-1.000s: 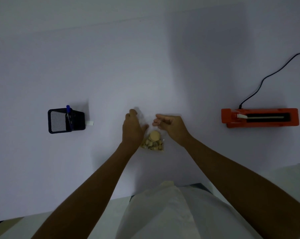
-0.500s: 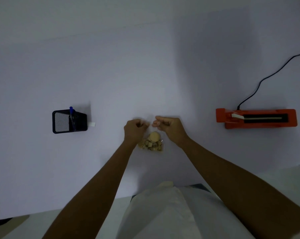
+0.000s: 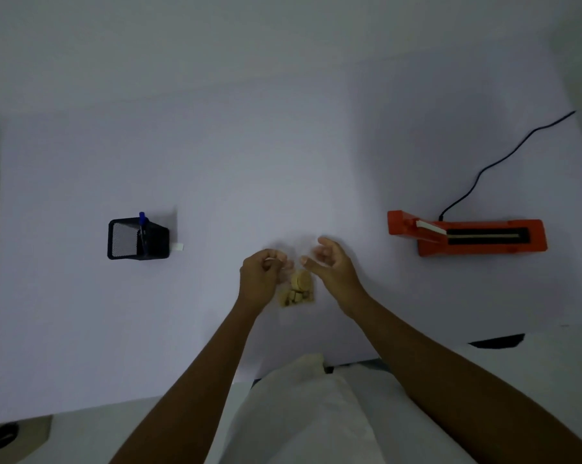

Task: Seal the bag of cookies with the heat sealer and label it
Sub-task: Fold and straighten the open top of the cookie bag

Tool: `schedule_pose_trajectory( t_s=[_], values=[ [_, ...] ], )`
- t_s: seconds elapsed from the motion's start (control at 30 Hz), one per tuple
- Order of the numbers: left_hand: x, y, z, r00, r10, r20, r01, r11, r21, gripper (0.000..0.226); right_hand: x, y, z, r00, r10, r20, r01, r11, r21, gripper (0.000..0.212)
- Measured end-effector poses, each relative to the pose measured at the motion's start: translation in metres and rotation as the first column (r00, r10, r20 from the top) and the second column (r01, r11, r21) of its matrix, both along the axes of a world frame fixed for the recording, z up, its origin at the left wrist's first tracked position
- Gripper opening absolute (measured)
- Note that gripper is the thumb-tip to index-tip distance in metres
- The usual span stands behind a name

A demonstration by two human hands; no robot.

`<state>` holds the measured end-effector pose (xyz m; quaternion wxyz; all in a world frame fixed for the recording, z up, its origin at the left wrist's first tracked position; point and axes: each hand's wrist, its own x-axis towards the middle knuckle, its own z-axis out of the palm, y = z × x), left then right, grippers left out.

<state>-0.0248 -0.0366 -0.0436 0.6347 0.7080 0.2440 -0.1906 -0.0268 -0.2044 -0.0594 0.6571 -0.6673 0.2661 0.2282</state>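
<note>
A small clear bag of cookies [image 3: 298,289] lies on the white table between my hands, with pale round and broken cookies inside. My left hand [image 3: 261,279] is curled shut on the bag's upper left edge. My right hand [image 3: 331,267] sits at the bag's upper right, its thumb and fingers pinched near the bag's mouth; whether it holds the plastic is unclear. The orange heat sealer [image 3: 467,237] lies far to the right, its lid down. A small white label [image 3: 179,247] rests beside the pen holder on the left.
A black mesh pen holder [image 3: 137,239] with a blue pen [image 3: 143,226] stands at the left. The sealer's black cord [image 3: 504,159] runs off to the back right. The table's front edge [image 3: 148,401] is close to my body.
My left hand has closed from a flat pose into a fist on the bag's top edge. My right hand has stayed by the bag's mouth. My head has shifted, so the view has moved.
</note>
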Motion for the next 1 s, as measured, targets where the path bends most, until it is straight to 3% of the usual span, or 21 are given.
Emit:
schedule_pose_trajectory(
  t_s=[0.1, 0.23, 0.3, 0.53, 0.7, 0.87, 1.0],
  values=[
    [-0.013, -0.001, 0.01, 0.999, 0.038, 0.006, -0.037, 0.998, -0.046, 0.012, -0.015, -0.003, 0.006, 0.998, -0.029, -0.053, 0.033, 0.997, 0.072, 0.073],
    [-0.026, 0.003, 0.023, 0.998, 0.059, -0.022, -0.061, 0.992, -0.113, 0.012, -0.03, -0.01, 0.016, 0.993, -0.053, -0.108, 0.079, 0.966, 0.246, 0.03],
    [-0.029, 0.006, 0.033, 0.998, 0.06, -0.036, -0.065, 0.983, -0.169, 0.013, -0.036, -0.014, 0.023, 0.996, -0.062, -0.065, 0.077, 0.959, 0.271, 0.02],
    [-0.044, 0.013, 0.069, 1.0, 0.012, 0.003, -0.011, 0.955, -0.295, 0.014, -0.056, -0.011, 0.064, 0.995, 0.082, 0.055, -0.094, 0.959, 0.269, 0.027],
    [-0.051, 0.009, 0.088, 0.998, -0.047, 0.029, 0.054, 0.931, -0.362, 0.011, -0.069, -0.008, 0.092, 0.997, 0.037, 0.071, -0.057, 0.954, 0.296, 0.043],
    [-0.056, 0.002, 0.1, 0.996, -0.067, 0.066, 0.087, 0.93, -0.356, 0.013, -0.079, -0.01, 0.105, 0.987, -0.115, 0.111, 0.092, 0.976, 0.197, 0.011],
    [-0.058, -0.005, 0.103, 0.99, -0.078, 0.114, 0.111, 0.94, -0.321, 0.021, -0.088, -0.024, 0.11, 0.981, -0.118, 0.156, 0.091, 0.982, 0.167, 0.015]
  ],
)
